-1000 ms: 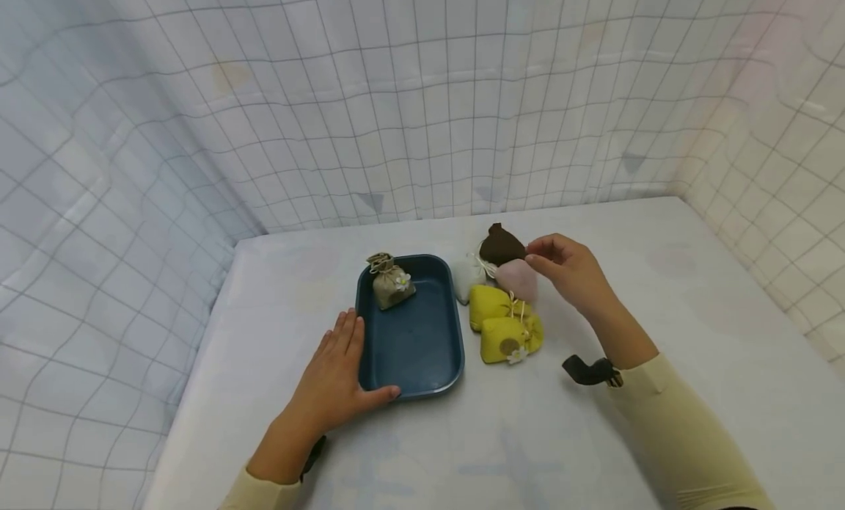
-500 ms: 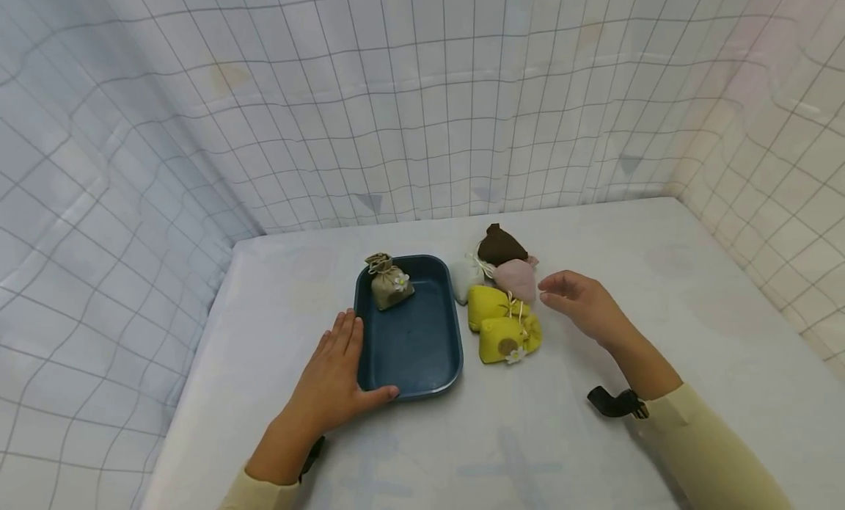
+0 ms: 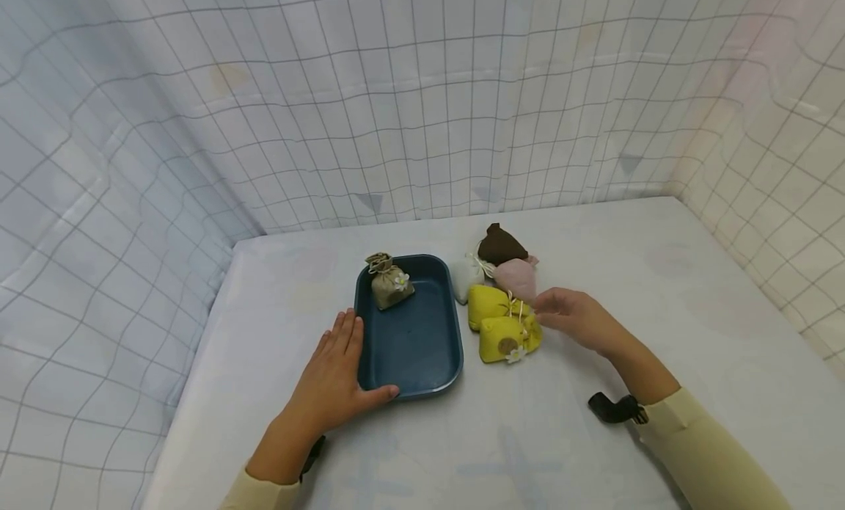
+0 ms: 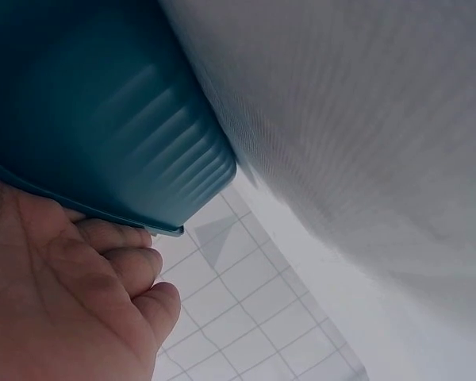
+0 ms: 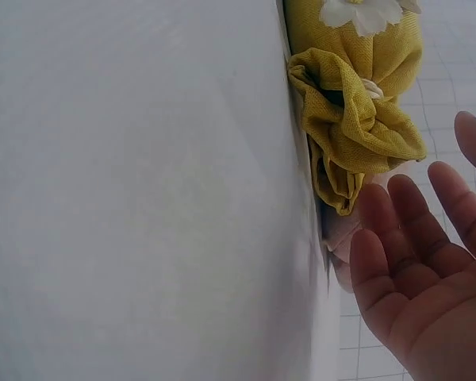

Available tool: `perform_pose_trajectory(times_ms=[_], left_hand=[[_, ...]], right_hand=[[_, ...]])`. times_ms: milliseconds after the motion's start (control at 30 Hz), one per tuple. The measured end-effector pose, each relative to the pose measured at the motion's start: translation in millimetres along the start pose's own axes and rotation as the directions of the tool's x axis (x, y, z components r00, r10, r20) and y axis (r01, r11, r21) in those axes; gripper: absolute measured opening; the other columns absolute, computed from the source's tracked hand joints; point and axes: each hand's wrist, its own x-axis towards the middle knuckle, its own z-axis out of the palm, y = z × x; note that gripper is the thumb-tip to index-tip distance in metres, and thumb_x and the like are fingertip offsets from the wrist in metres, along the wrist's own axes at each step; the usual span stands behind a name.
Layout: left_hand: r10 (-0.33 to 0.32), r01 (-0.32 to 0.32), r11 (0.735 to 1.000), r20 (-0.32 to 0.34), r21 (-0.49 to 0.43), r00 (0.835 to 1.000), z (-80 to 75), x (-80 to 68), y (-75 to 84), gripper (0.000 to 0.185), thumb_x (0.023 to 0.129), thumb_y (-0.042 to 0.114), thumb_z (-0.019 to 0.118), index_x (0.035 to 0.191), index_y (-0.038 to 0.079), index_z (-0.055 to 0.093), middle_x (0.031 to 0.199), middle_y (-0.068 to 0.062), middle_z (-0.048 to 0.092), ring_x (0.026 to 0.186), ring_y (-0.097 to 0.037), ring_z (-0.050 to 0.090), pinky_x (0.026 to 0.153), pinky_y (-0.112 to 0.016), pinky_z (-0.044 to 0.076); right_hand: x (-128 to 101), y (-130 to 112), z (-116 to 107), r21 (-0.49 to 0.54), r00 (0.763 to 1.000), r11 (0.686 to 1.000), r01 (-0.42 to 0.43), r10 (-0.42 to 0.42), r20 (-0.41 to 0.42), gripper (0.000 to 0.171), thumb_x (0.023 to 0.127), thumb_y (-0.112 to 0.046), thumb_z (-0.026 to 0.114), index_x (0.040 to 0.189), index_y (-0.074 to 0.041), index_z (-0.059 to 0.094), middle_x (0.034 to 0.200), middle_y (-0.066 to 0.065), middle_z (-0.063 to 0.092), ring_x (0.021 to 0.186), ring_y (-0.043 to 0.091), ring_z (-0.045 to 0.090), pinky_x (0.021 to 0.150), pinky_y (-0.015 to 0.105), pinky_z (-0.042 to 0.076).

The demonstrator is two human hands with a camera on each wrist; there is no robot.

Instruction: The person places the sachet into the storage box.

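Note:
My left hand [image 3: 333,381] rests along the left rim of a dark blue tray [image 3: 416,352], fingers straight and thumb at the near corner. The left wrist view shows the fingers against the tray's ribbed outer wall [image 4: 119,111]. A tan drawstring pouch [image 3: 391,291] with a white flower sits in the tray's far left corner. My right hand [image 3: 581,323] is at the gathered ends of two yellow pouches [image 3: 486,308], the nearer bearing a white flower [image 3: 516,355]. In the right wrist view its fingers are loosely bent, beside a yellow pouch [image 5: 357,119], holding nothing.
Behind the yellow pouches lie a pink pouch [image 3: 517,277], a white pouch [image 3: 466,279] and a dark brown pouch [image 3: 500,244], bunched right of the tray. All stand on a white-covered table [image 3: 455,459]. A grid-patterned curtain [image 3: 429,106] encloses the back and sides.
My right hand has come from beside the brown and pink pouches toward me, to the ends of the yellow pouches. My left hand and the tray have kept their place.

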Motion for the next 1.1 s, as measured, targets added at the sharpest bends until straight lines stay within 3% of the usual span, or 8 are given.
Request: perform_pose_trajectory(times_ms=[300,600,1100], left_hand=[[-0.007,0.007,1.000,0.001,0.004,1.000,-0.3,-0.2,0.3,0.126,0.076,0.087,0.051,0.156,-0.005,0.018,0.164,-0.021,0.009,0.151,-0.034,0.004,0.117,-0.056,0.016],[-0.007,0.007,1.000,-0.007,0.008,1.000,-0.2,-0.3,1.4,0.126,0.076,0.087,0.051,0.156,-0.006,0.019,0.164,-0.021,0.010,0.151,-0.034,0.005,0.117,-0.056,0.016],[-0.013,0.013,1.000,0.008,0.003,1.000,0.0,-0.1,1.4,0.127,0.076,0.088,0.049,0.156,-0.005,0.016,0.164,-0.020,0.007,0.151,-0.033,0.003,0.118,-0.055,0.014]], right_hand=[[2.9,4.9,1.5,0.014,0.995,1.000,-0.011,0.009,0.097,0.027,0.096,-0.018,0.067,0.120,-0.007,0.067,0.124,0.010,0.065,0.119,0.032,0.057,0.097,0.052,0.047],[5.8,7.4,4.4,0.004,0.988,0.999,-0.053,0.052,0.142,0.026,0.096,-0.020,0.066,0.121,-0.013,0.066,0.131,0.009,0.060,0.122,0.030,0.053,0.100,0.052,0.044],[5.9,5.3,6.7,0.023,0.994,0.999,-0.026,0.024,0.107,0.017,0.097,-0.014,0.063,0.112,-0.008,0.068,0.111,0.005,0.066,0.104,0.023,0.056,0.091,0.042,0.045]])
